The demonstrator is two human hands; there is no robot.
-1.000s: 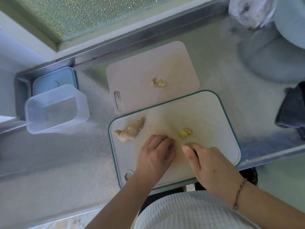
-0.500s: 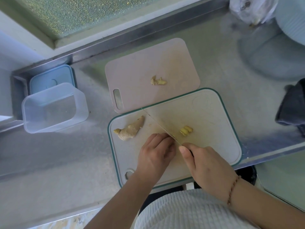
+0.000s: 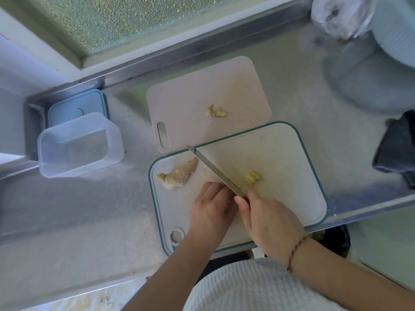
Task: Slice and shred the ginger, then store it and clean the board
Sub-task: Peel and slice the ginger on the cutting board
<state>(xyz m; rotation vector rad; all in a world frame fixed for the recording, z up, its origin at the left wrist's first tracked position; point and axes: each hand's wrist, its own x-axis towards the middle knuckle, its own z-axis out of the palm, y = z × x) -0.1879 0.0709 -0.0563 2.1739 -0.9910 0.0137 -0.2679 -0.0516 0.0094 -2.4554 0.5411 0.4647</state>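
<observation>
1. Big ginger chunk (image 3: 178, 175) sits on the left part of the green-rimmed board (image 3: 292, 176), just up-left of the left hand (image 3: 212, 209).
2. That left hand has its fingers curled down beside the blade; can't tell what's under them.
3. Right hand (image 3: 269, 223) grips the knife (image 3: 213, 169), blade angled up-left.
4. Yellow slices (image 3: 253, 177) lie just right of the blade.
5. The chunk's knobbly, tan, tapered.
</observation>
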